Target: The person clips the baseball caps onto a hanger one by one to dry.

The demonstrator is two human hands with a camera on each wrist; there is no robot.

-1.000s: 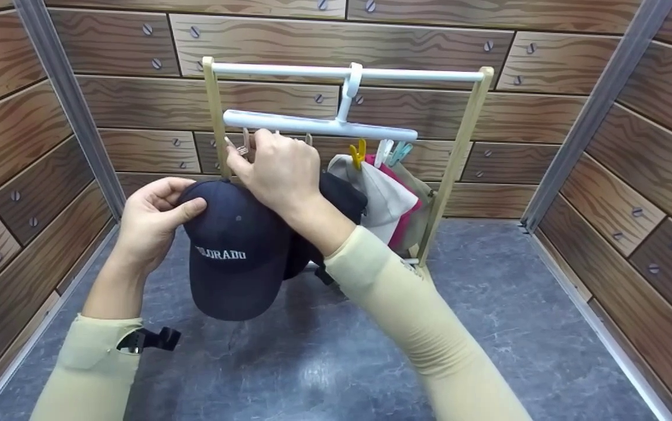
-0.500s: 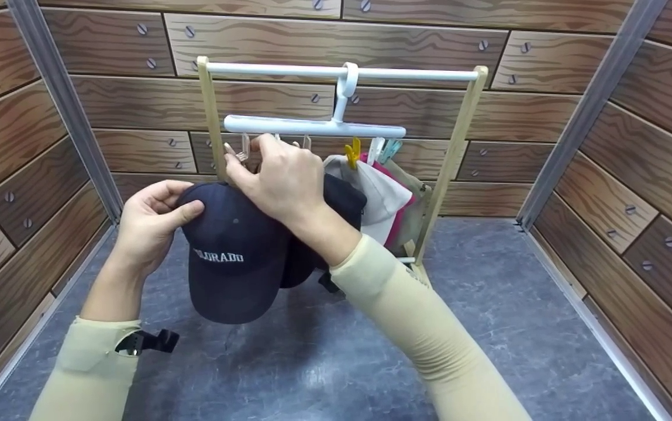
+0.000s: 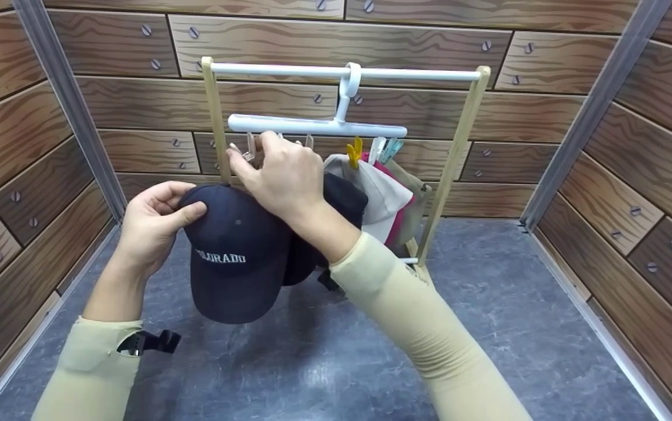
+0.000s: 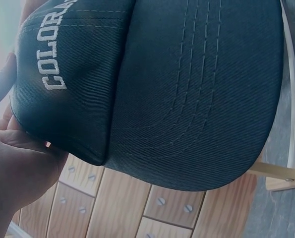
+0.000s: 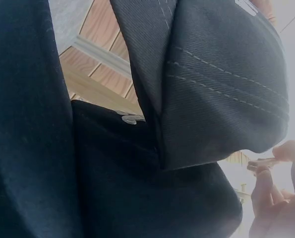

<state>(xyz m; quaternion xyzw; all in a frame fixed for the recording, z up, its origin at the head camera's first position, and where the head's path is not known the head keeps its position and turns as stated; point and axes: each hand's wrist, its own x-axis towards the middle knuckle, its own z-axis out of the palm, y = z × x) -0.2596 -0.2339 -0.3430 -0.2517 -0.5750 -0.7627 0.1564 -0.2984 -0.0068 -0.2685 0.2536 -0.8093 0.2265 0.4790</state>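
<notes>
A dark navy cap (image 3: pixel 239 286) with white lettering hangs brim-down at the left end of the white hanger (image 3: pixel 283 124). My left hand (image 3: pixel 147 225) pinches its crown on the left, thumb in front; in the left wrist view the brim (image 4: pixel 211 99) fills most of the picture. Just under the hanger, my right hand (image 3: pixel 286 178) squeezes a clear clothespin (image 5: pixel 260 163) between thumb and finger, close by the cap's edge. A second black cap (image 3: pixel 344 199) hangs right behind the navy one, partly covered by my right hand and wrist.
The hanger hooks over the white rail (image 3: pixel 417 74) of a small wooden rack (image 3: pixel 465 146). To the right, yellow, white and teal clothespins (image 3: pixel 354 153) hold a white cloth piece (image 3: pixel 379 190), a pink one and a beige one. Wood-patterned walls enclose the grey floor (image 3: pixel 517 327).
The hanger's tilt has lessened slightly, its left end lower than a second ago. Both hands keep nearly the same places, on the cap and at the clothespin.
</notes>
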